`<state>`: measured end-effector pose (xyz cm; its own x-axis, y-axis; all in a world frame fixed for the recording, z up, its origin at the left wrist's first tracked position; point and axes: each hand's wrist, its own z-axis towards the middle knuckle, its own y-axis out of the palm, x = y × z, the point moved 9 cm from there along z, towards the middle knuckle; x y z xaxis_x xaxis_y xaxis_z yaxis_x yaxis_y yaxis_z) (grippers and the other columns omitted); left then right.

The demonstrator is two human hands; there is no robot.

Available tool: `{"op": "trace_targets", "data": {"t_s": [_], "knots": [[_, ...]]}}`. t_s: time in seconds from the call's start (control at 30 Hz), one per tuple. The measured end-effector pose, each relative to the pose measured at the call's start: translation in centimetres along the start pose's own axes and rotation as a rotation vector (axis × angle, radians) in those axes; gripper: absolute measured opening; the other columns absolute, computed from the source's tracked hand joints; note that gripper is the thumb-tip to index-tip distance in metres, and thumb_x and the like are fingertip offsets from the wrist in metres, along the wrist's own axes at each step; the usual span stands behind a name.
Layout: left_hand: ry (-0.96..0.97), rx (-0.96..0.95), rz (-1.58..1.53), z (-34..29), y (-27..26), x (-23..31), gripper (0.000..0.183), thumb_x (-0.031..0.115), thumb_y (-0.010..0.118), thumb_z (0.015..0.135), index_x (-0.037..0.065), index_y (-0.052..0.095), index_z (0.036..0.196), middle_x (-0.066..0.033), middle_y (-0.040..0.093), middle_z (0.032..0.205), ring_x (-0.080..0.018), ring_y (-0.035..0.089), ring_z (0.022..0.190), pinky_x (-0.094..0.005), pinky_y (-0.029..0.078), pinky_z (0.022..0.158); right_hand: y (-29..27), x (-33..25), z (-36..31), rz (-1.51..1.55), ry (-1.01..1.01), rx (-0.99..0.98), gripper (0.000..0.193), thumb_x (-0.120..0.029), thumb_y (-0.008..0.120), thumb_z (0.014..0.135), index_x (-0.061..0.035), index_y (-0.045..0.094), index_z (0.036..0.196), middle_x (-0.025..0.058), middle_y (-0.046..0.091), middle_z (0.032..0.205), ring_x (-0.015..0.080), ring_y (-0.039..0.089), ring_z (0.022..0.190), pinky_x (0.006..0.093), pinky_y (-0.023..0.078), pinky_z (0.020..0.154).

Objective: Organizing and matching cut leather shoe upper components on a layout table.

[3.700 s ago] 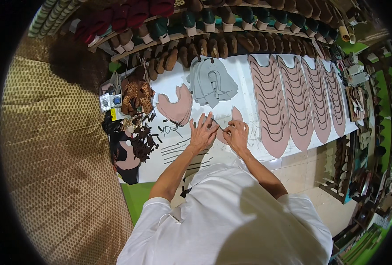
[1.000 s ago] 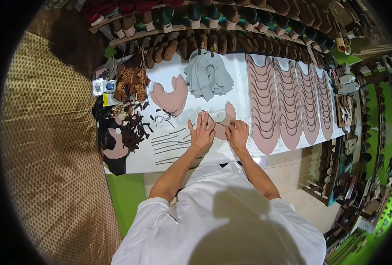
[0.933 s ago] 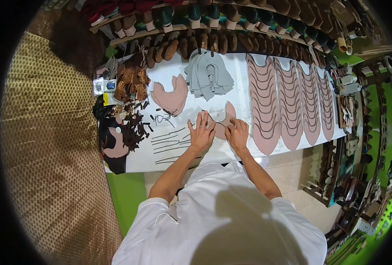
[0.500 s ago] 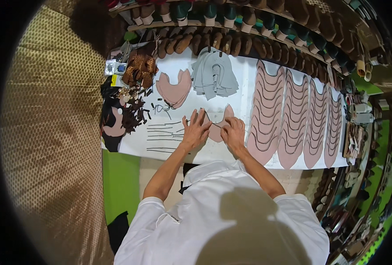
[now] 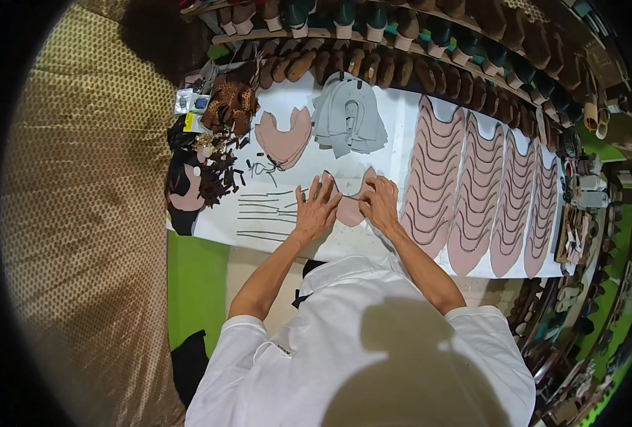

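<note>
In front of me on the table lies a U-shaped pink shoe-upper piece (image 5: 349, 213), its two points toward the far side. A thin dark strip (image 5: 349, 197) runs across its inner curve between my hands. My left hand (image 5: 316, 213) rests on the piece's left side with fingers spread and fingertips pressing down. On the right side, my right hand (image 5: 380, 204) has bent fingers, thumb and forefinger closed at the strip's end. Several loose dark strips (image 5: 262, 215) lie left of my left hand. Beyond them is a small stack of similar pink pieces (image 5: 284, 142).
Grey cut pieces (image 5: 349, 117) are piled at the far middle. Overlapping pink pieces with dark-trimmed edges (image 5: 431, 192) form several columns at right. Brown patterned scraps (image 5: 229, 103) and dark bits (image 5: 216, 181) crowd the left end. Shoe racks (image 5: 401, 43) line the back.
My right hand has shifted slightly away from me along the right side of the pink piece. My left hand stays nearly in place. The whole view has moved a little.
</note>
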<state>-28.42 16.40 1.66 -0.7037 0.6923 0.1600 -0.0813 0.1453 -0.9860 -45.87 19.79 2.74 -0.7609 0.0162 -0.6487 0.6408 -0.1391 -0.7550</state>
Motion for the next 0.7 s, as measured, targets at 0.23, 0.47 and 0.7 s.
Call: {"op": "trace_targets", "data": {"t_s": [0.23, 0.47, 0.7], "knots": [[0.059, -0.002, -0.037, 0.6, -0.5, 0.0, 0.047, 0.032, 0.066, 0.096, 0.029, 0.062, 0.143, -0.0106, 0.020, 0.174, -0.0373, 0.023, 0.157, -0.0734, 0.022, 0.112, -0.2, 0.0, -0.1, -0.031, 0.040, 0.027, 0.010, -0.013, 0.075, 0.079, -0.0046, 0.077, 0.084, 0.0131, 0.059, 0.134, 0.0381, 0.043, 0.139, 0.0561, 0.025, 0.118], [0.087, -0.012, -0.054, 0.7, 0.1, -0.1, 0.052, 0.029, 0.069, 0.091, 0.032, 0.062, 0.142, -0.0132, 0.021, 0.174, -0.0384, 0.022, 0.156, -0.0719, 0.021, 0.113, 0.0, 0.3, 0.4, -0.038, 0.076, 0.011, 0.010, -0.014, 0.076, 0.079, -0.0056, 0.078, 0.085, 0.0129, 0.059, 0.135, 0.0389, 0.043, 0.140, 0.0574, 0.024, 0.118], [0.063, -0.039, -0.120, 1.5, 0.0, 0.1, 0.048, 0.024, 0.070, 0.088, 0.032, 0.066, 0.135, -0.0127, 0.020, 0.174, -0.0386, 0.021, 0.156, -0.0742, 0.020, 0.112, 0.6, 0.9, 1.0, -0.069, 0.063, -0.018, 0.011, -0.015, 0.076, 0.078, -0.0068, 0.080, 0.086, 0.0129, 0.060, 0.137, 0.0390, 0.042, 0.141, 0.0583, 0.024, 0.119]]}}
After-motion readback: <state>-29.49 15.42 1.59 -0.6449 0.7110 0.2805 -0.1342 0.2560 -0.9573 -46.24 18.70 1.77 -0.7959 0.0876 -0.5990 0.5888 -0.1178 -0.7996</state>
